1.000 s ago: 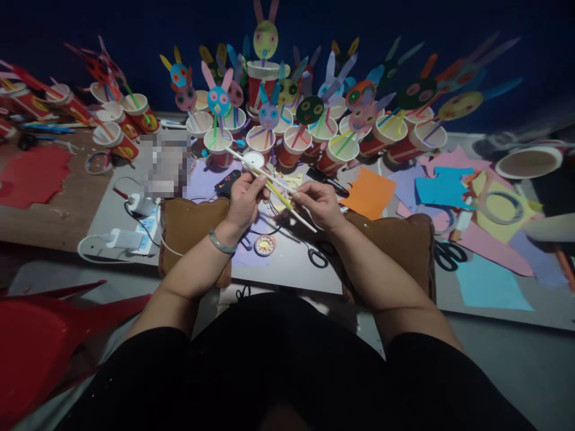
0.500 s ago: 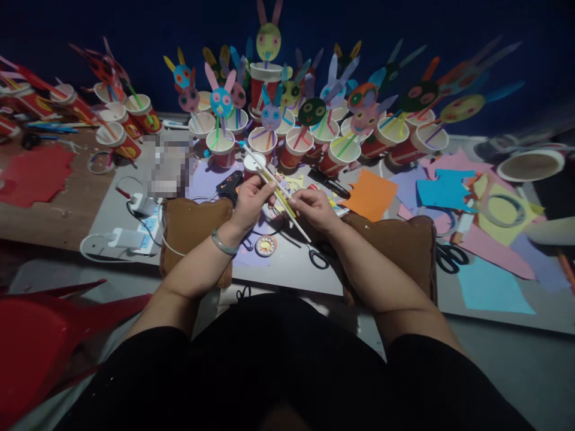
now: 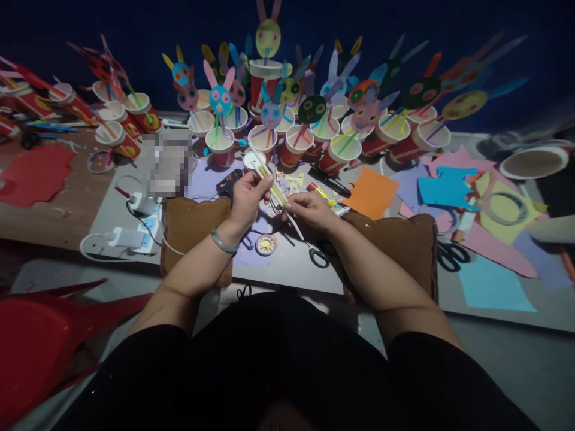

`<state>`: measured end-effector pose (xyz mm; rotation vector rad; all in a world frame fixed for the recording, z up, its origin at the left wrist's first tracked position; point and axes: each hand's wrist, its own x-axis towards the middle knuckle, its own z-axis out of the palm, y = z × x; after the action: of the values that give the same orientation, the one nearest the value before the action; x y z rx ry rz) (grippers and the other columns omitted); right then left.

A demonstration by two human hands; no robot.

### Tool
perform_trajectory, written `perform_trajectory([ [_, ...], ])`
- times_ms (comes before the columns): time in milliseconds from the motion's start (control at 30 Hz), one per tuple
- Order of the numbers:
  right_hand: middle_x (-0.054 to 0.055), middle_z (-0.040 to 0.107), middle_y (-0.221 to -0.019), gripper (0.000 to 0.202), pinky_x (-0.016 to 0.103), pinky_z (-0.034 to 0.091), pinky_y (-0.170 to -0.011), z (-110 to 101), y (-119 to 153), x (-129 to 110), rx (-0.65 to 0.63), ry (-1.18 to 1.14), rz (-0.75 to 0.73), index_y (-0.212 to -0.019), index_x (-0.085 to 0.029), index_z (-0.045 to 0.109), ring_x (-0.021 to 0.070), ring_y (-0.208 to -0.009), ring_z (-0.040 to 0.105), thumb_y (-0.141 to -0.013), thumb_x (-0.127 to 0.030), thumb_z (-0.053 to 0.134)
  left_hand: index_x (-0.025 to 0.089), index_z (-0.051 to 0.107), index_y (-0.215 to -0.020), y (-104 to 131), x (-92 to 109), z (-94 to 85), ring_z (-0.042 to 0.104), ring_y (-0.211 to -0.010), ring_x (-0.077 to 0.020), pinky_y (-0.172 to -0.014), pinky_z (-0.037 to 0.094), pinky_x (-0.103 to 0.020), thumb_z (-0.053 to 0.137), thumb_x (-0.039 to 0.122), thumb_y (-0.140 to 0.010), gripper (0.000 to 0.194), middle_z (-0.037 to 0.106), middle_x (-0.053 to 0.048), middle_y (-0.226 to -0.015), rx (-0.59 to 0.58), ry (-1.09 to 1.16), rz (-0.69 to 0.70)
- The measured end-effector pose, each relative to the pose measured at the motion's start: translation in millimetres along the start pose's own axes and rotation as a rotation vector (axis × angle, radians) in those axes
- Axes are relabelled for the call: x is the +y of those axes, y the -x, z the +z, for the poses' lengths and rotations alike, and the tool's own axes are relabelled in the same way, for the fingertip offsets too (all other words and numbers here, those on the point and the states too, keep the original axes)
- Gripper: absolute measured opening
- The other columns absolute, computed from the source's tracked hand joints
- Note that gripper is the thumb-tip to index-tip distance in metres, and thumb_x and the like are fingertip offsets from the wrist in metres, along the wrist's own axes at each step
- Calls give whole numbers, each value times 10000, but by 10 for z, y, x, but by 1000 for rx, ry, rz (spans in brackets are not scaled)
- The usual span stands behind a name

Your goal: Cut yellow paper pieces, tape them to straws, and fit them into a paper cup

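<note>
Above the table's front middle, my left hand (image 3: 251, 196) is closed around thin white sticks (image 3: 295, 227), pinching them between thumb and fingers near their upper part. A narrow yellow strip (image 3: 278, 195) lies alongside them. From the right, my right hand (image 3: 314, 211) pinches the same bundle lower down. The sticks slant from upper left to lower right. Whether they are straws or solid sticks I cannot tell. Just past my left hand stands a small white-topped cup (image 3: 254, 159), with a black glue gun (image 3: 229, 182) to its left.
Red paper cups (image 3: 296, 149) with paper rabbit heads on straws crowd the back. Scissors (image 3: 318, 256), a round badge-like piece (image 3: 266, 244) and a black marker (image 3: 330, 182) lie near my hands. Brown cushions (image 3: 390, 245) flank them. Coloured paper (image 3: 498, 284) and tape (image 3: 507, 208) lie right; a power strip (image 3: 150, 230) left.
The white sticks, crossed at a slight angle before, now lie closer side by side with the yellow strip between them. My right hand's fingertips have shifted slightly down and left along the bundle.
</note>
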<state>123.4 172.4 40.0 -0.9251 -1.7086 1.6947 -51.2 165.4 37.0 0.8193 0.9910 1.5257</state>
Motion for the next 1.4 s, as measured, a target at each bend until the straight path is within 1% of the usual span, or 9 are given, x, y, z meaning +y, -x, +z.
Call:
perform_trajectory([
  [200,17,709,-593,457,201,455,-440,-18,-27,101,-25,-269,100,-756,-138,711,97,-448,581,-720,-580,823,160,624,-758,-4,8,-4,470,-396,-15,-410,365,-152,845,421,-736,343,538,91,-488,-32,-14,-43],
  [400,24,724,-601,424,179,451,-396,-54,-23,112,-118,-364,172,-770,-119,705,95,-418,603,-697,-504,867,168,623,-759,-47,1,-50,497,-423,-16,-405,361,-150,837,409,-747,322,577,79,-549,29,29,14],
  [500,18,714,-585,414,170,445,-399,-64,-17,89,-163,-369,190,-783,-113,714,89,-421,602,-706,-491,865,173,630,-770,-65,4,-72,497,-421,-20,-404,357,-156,820,388,-772,287,585,73,-552,29,34,22],
  [633,14,703,-568,404,174,449,-411,-48,-22,76,-143,-371,194,-771,-117,709,83,-424,583,-703,-482,866,178,670,-837,-53,19,-60,500,-433,-15,-409,363,-157,818,395,-775,270,620,62,-603,22,19,8],
  [867,-5,674,-548,407,177,435,-433,0,-34,94,-52,-405,103,-692,-139,647,77,-429,573,-697,-476,875,154,684,-830,-1,-2,-28,518,-433,-27,-418,390,-166,883,466,-658,408,596,69,-563,-114,25,-25],
  [967,0,670,-556,417,189,434,-451,-6,-43,115,-31,-370,74,-696,-136,640,80,-440,570,-730,-493,852,154,686,-843,-16,23,-30,519,-440,-20,-417,378,-161,877,424,-684,367,600,70,-584,-45,46,-3],
  [1133,-23,625,-521,412,192,388,-458,-32,-45,114,-66,-305,49,-730,-130,661,64,-429,512,-760,-505,829,161,671,-821,-45,93,-20,485,-434,-11,-412,346,-160,805,306,-801,199,544,81,-564,80,58,13],
  [1267,-41,591,-540,376,189,373,-489,-38,-14,94,-101,-254,39,-735,-134,656,55,-475,486,-791,-471,814,156,659,-802,-42,103,-13,478,-418,-19,-413,343,-169,758,262,-843,151,552,72,-562,48,45,-64],
  [1400,-39,591,-568,371,194,375,-514,-17,-6,98,-67,-218,26,-728,-137,654,62,-520,499,-795,-466,811,142,675,-846,-32,97,-16,479,-407,-14,-403,341,-165,757,257,-832,142,592,64,-590,-23,25,-117],
])
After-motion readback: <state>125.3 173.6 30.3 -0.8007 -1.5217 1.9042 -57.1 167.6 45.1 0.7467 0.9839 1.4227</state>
